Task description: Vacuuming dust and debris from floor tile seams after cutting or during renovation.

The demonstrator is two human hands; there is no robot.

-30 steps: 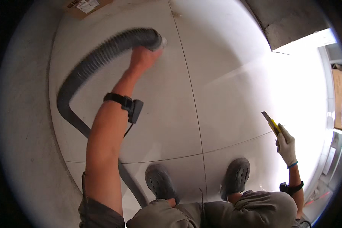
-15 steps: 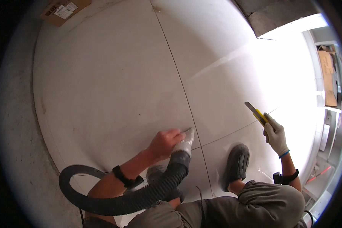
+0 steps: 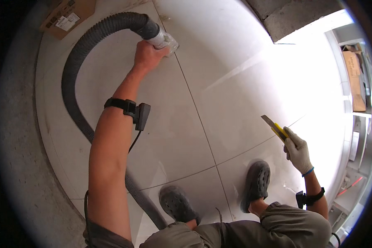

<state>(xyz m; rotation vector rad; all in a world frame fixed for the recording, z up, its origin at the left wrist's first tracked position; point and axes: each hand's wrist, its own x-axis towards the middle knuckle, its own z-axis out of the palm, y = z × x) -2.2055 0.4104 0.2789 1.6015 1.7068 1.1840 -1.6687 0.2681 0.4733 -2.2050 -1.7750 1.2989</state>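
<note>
My bare left hand (image 3: 150, 56) is stretched far forward, its fingers wrapped round the pale, dusty nozzle (image 3: 166, 42) of a black ribbed vacuum hose (image 3: 73, 78). The nozzle's mouth rests at the dark joint line (image 3: 190, 93) between large pale floor tiles. From there the hose arcs left and runs back under my left arm toward my legs. On the right, my gloved right hand (image 3: 298, 152) is closed on a yellow utility knife (image 3: 280, 131). Its blade is extended, pointing up and left above the floor, apart from the tiles.
Grey clogs (image 3: 258, 182) are on my feet, near the crossing of the joints. A cardboard box (image 3: 68, 18) stands far left; a rough concrete edge (image 3: 14, 124) borders the tiles. A concrete block (image 3: 295, 18) lies far right, and shelves (image 3: 357, 136) line the right side.
My left hand has pushed the nozzle far forward along the joint, and the hose has stretched out with it. My right hand and the knife have barely moved.
</note>
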